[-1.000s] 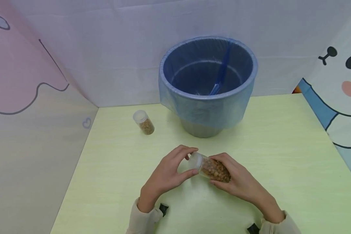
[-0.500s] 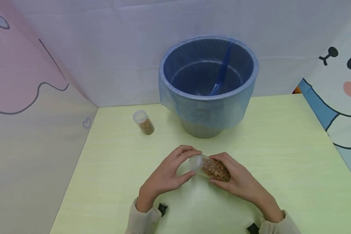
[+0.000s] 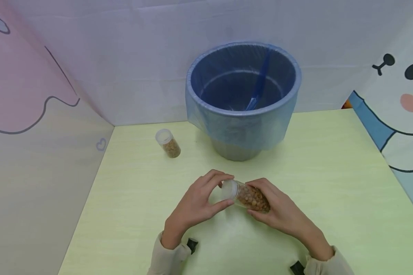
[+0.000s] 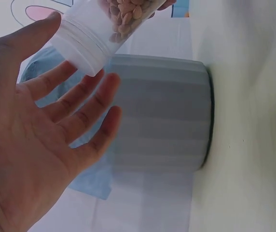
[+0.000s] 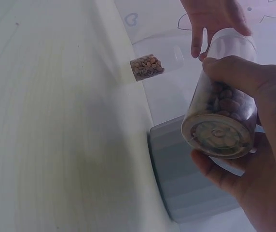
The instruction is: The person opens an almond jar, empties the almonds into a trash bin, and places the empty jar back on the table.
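Observation:
Held tilted over the table is a clear plastic jar (image 3: 253, 198) of small brown pellets, its translucent lid (image 3: 229, 190) toward the left. My right hand (image 3: 285, 211) grips the jar's lower body, with the thumb on one side and fingers on the other, as the right wrist view shows. At the lid, my left hand (image 3: 197, 203) pinches the rim between thumb and fingertips; its other fingers (image 4: 88, 113) are spread loosely. A second, similar jar (image 3: 168, 143) of pellets stands upright at the back left of the table, lid on.
Behind the hands stands a grey bin (image 3: 236, 151) lined with a blue plastic bag (image 3: 241, 128) folded over its rim. The pale yellow-green table (image 3: 330, 172) meets a white cloth backdrop (image 3: 130, 68) at its far edge.
My left thumb and fingers eased off the lid and shifted around it half a second ago, then closed on it again. The right hand and jar have stayed nearly in place.

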The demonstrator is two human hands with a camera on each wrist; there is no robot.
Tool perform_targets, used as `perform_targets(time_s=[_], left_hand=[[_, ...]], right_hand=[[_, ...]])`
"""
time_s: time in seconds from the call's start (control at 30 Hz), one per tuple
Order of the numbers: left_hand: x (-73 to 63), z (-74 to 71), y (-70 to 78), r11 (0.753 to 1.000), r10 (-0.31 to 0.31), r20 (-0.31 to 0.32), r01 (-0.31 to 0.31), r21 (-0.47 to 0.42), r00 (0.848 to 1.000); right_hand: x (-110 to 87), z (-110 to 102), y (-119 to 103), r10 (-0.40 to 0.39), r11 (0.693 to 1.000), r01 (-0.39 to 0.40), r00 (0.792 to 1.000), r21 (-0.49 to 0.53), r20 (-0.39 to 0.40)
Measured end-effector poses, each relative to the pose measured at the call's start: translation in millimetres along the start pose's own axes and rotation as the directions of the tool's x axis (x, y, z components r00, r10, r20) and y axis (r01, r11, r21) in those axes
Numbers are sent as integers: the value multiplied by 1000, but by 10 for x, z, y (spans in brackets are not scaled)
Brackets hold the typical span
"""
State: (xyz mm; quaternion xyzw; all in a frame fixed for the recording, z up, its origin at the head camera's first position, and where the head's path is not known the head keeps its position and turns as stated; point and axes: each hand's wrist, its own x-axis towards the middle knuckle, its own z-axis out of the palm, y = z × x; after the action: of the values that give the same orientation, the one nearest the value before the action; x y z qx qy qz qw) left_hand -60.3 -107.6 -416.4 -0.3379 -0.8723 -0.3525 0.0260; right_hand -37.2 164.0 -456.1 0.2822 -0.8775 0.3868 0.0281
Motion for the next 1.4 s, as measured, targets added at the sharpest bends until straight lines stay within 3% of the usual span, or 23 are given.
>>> perform_targets(time_s=[0.27,0.7,1.07,1.4], left_hand=[[8,27,16,996,-32,-49,35,76,998],[-33,31,5,996,-54,-78,59,65,995],[-63,31,-34,995,-84,-27,82,-52,996],[-73,157,-178,968,-179,21,180,-174,984]], right_hand=[[-10,-13,-11,-9,1000,9,1000,-24,-18],[-33,-16,16,16,999,-17,1000,-39,-23],[-90,8,64,46,997,-48,998,-54,-38],[-133,2,46,81,995,-83,996,-55,-39]])
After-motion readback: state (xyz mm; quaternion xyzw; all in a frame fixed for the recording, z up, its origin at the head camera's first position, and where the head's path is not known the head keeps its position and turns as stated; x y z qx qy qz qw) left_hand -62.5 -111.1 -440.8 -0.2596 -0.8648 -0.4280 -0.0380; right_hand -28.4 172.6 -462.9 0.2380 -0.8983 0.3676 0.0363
